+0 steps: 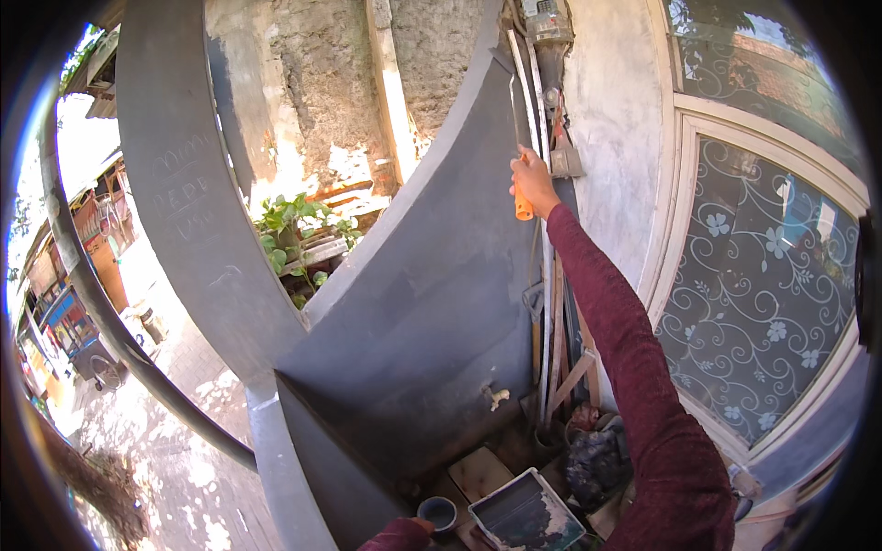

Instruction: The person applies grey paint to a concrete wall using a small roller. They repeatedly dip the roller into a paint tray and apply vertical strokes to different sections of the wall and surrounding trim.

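Note:
My right hand (532, 180) is raised, closed around the orange handle (524, 208) of a paint roller. The roller's thin metal rod (515, 113) points up along a grey-painted wall (441, 296); I cannot make out its roller sleeve. At the lower edge, my left hand (423, 525) is partly in view, its fingers at the rim of a small round cup (437, 513) with dark contents. It appears to hold that cup. Right of the cup lies a paint tray (527, 513) with grey paint and pale patches.
Long poles (546, 296) lean in the corner, beside a hanging brush-like tool (566, 158) and an electric meter (548, 21). A tap (496, 396) juts from the wall low down. A dark plastic bag (596, 458) sits near the tray. A patterned glass window (765, 275) is at right.

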Tool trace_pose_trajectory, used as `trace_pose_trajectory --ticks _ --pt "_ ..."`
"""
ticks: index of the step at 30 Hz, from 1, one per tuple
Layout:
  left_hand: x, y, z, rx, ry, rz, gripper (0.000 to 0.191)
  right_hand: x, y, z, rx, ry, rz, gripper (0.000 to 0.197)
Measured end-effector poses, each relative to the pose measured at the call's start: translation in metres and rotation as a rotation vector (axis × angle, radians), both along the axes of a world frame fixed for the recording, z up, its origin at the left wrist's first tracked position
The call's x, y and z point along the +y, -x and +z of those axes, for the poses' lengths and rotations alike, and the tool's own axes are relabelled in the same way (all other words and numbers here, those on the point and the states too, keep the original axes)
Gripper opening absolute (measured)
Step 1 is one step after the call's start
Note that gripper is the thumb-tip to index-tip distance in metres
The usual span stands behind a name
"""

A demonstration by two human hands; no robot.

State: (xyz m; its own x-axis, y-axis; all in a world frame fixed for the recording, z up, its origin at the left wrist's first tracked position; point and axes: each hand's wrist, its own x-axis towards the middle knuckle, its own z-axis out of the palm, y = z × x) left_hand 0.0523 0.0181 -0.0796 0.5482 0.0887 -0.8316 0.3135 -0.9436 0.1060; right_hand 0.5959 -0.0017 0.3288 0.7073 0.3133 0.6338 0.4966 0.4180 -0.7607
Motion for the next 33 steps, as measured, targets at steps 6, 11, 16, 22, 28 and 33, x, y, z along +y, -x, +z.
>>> trace_pose_trajectory --ticks 6,11,16,22,28,33 --pt "-0.014 -0.005 0.041 0.008 0.0 -0.011 0.054 0.003 0.056 -0.042 0.024 0.108 0.011 0.059" --pt "-0.008 0.002 0.031 -0.008 -0.003 0.016 0.055 -0.001 0.121 -0.075 0.074 0.151 0.052 0.059" --pt "-0.003 0.01 0.002 -0.058 -0.027 0.006 0.055 -0.009 0.161 -0.118 0.104 0.182 0.098 0.057" --pt "-0.003 0.01 0.009 -0.032 -0.023 0.008 0.053 -0.027 0.214 -0.147 0.145 0.256 0.19 0.057" --pt "-0.018 0.005 0.052 -0.059 -0.035 0.022 0.051 -0.056 0.213 -0.161 0.226 0.168 0.208 0.057" --pt "-0.01 -0.001 0.033 -0.003 -0.023 -0.013 0.05 -0.059 0.14 -0.111 0.155 0.087 0.107 0.057"
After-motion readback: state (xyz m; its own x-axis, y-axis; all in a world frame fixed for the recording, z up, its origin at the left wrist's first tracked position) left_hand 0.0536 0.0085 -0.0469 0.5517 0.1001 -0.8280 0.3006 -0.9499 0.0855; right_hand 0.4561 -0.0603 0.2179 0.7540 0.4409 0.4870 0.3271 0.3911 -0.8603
